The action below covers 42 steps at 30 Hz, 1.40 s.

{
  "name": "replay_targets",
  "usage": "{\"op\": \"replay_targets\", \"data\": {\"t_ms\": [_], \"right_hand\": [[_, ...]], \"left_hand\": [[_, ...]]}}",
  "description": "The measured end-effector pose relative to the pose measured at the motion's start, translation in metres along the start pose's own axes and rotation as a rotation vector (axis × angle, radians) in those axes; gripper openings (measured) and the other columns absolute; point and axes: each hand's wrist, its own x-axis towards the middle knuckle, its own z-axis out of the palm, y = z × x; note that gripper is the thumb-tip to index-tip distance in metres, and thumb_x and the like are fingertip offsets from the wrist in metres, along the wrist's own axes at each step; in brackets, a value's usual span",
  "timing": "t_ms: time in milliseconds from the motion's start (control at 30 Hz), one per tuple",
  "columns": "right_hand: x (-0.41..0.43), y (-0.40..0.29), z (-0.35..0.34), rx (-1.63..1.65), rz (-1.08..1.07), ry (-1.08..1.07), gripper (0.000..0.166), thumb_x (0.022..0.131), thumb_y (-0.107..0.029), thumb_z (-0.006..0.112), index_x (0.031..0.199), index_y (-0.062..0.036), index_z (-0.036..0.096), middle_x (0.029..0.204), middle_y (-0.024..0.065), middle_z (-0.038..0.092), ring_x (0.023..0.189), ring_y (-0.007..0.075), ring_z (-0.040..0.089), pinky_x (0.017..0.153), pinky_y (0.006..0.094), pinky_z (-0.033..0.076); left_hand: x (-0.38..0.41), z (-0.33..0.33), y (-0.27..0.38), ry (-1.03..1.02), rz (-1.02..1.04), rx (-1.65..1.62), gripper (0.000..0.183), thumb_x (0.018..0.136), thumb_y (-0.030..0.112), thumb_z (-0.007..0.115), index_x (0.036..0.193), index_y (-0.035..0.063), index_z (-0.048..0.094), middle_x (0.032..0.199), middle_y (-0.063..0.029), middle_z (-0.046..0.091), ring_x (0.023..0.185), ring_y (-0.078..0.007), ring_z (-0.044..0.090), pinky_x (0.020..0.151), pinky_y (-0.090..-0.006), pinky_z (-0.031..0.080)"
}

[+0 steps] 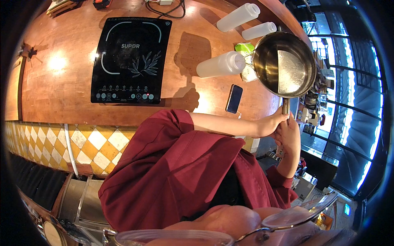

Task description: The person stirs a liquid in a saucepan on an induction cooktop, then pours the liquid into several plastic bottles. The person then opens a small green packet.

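Note:
A stainless steel saucepan (267, 58) is held up by its handle (286, 106) at the right, with a patch of bright light on its floor. Whether any liquid lies in it, I cannot tell. My left hand (271, 124) grips the lower part of the handle, thumb along it. Wrapped around the same handle from the other side is my right hand (290, 129); the fingers of both hands overlap. Left of the pan, a translucent plastic squeeze bottle (215, 66) stands without a cap. Behind it is a green and white packet (244, 47), partly hidden by bottle and pan.
A black Supor induction cooktop (132, 61) sits on the wooden counter (61, 92), with a red light on its panel. Two more bottles (238, 17) (258, 30) stand near the back. A smartphone (234, 98) with a cable lies near the front edge. Black cord (167, 13) lies behind the cooktop.

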Motion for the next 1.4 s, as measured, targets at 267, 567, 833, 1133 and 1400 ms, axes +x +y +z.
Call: {"op": "replay_targets", "data": {"t_ms": [267,567,833,1133,1400], "right_hand": [[0.002,0.001,0.000,0.005,-0.012,-0.002,0.021,0.100,-0.017,0.047,0.116,-0.0039,0.050,0.058,-0.0048,0.043,0.044,0.0034,0.039,0.035,0.0217,0.028],[0.005,0.004,0.001,-0.017,-0.046,0.008,0.022,0.099,-0.015,0.047,0.118,-0.0034,0.049,0.060,-0.0054,0.044,0.045,0.0026,0.040,0.036,0.0202,0.029],[0.004,0.002,0.000,-0.050,-0.044,0.009,0.028,0.096,-0.012,0.048,0.121,0.0001,0.051,0.066,-0.0044,0.048,0.054,0.0021,0.043,0.044,0.0193,0.033],[0.005,0.006,0.003,-0.085,-0.107,0.034,0.022,0.101,-0.020,0.046,0.117,-0.0056,0.049,0.056,-0.0052,0.044,0.041,0.0024,0.038,0.034,0.0202,0.028],[0.004,0.002,0.000,-0.118,-0.119,0.016,0.027,0.097,-0.016,0.049,0.118,0.0016,0.051,0.062,-0.0030,0.050,0.050,0.0035,0.045,0.041,0.0216,0.033]], "left_hand": [[0.002,0.000,-0.001,0.018,0.020,-0.025,0.038,0.103,0.037,0.028,0.137,0.0215,0.018,0.108,-0.0194,0.054,0.074,-0.0315,0.066,0.061,-0.0415,0.057],[0.001,-0.003,-0.002,-0.007,-0.005,-0.039,0.040,0.104,0.038,0.027,0.137,0.0163,0.023,0.108,-0.0166,0.055,0.077,-0.0299,0.065,0.065,-0.0407,0.056],[0.001,-0.004,-0.002,-0.025,-0.002,-0.102,0.037,0.104,0.037,0.030,0.134,0.0170,0.029,0.109,-0.0122,0.053,0.086,-0.0245,0.063,0.072,-0.0390,0.054],[0.001,-0.006,-0.003,-0.056,0.001,-0.131,0.036,0.101,0.041,0.036,0.130,0.0183,0.035,0.111,-0.0080,0.052,0.093,-0.0206,0.061,0.073,-0.0376,0.053],[0.003,-0.007,-0.007,-0.071,0.015,-0.163,0.036,0.101,0.043,0.039,0.127,0.0188,0.037,0.109,-0.0064,0.052,0.088,-0.0193,0.060,0.072,-0.0350,0.052]]}}
